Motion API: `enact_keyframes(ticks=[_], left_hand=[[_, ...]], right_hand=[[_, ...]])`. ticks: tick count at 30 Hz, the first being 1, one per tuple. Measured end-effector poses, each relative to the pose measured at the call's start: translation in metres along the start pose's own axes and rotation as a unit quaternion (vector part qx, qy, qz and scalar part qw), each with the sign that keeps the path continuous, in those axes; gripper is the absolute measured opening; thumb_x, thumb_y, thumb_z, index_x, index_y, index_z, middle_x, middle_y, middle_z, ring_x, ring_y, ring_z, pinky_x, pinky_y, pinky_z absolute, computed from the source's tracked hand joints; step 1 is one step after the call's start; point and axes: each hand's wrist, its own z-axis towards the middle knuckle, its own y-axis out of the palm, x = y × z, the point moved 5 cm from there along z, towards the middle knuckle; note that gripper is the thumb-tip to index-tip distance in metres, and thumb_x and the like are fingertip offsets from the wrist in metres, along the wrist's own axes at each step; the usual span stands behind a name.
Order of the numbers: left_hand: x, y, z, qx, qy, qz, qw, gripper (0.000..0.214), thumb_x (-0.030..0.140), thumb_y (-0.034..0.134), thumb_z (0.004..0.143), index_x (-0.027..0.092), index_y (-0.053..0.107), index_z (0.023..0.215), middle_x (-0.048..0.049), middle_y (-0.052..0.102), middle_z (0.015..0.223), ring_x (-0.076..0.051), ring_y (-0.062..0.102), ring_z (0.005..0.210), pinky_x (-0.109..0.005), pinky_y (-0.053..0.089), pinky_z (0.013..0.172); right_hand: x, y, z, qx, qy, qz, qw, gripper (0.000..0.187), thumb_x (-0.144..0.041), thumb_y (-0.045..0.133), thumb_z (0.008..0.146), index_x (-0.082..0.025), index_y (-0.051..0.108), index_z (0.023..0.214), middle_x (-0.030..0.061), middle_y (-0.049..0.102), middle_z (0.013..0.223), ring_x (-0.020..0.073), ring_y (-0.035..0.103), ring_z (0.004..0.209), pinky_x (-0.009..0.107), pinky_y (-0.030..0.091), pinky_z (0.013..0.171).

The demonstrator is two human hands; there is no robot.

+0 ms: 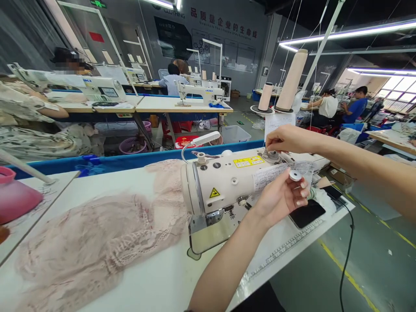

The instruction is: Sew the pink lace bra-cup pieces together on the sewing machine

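My left hand (282, 196) is raised palm up in front of the sewing machine (224, 182), holding a small white bobbin (295, 175) between thumb and fingers. Over the machine's top right, my right hand (286, 138) has its fingertips pinched together at the metal bobbin winder (272, 156). Whatever lies between those fingertips is too small to tell. Pale pink lace fabric (107, 229) spreads over the table left of the machine, reaching up to its needle end. A handwritten paper (264, 178) is stuck to the machine's body, partly behind my left hand.
Two thread cones (290, 82) stand behind the winder. A dark phone (307, 214) lies right of the machine near a ruler strip (282, 249) along the table edge. A black cable (349, 251) hangs off the right side. Co-workers sit at other machines beyond.
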Motion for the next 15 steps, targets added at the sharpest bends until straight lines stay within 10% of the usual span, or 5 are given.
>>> enact_keyframes(ticks=[8, 15], left_hand=[[-0.009, 0.005, 0.019, 0.052, 0.027, -0.026, 0.998, 0.039, 0.032, 0.036, 0.101, 0.01, 0.056, 0.077, -0.0029, 0.047, 0.076, -0.008, 0.047, 0.058, -0.017, 0.037, 0.049], [-0.011, 0.007, -0.014, 0.067, 0.08, -0.022, 0.994, 0.031, 0.036, 0.047, 0.097, 0.012, 0.055, 0.078, -0.0018, 0.046, 0.076, -0.009, 0.046, 0.059, -0.018, 0.037, 0.05]], right_hand=[[0.028, 0.0, -0.02, -0.026, 0.053, -0.002, 0.998, 0.013, -0.026, 0.052, 0.08, -0.019, 0.063, 0.076, -0.002, 0.059, 0.055, 0.012, 0.052, 0.051, 0.024, 0.038, 0.055], [-0.01, 0.004, -0.029, -0.04, 0.014, -0.022, 0.999, 0.011, -0.021, 0.052, 0.08, -0.02, 0.06, 0.073, -0.0017, 0.061, 0.058, 0.0111, 0.05, 0.051, 0.024, 0.034, 0.052]])
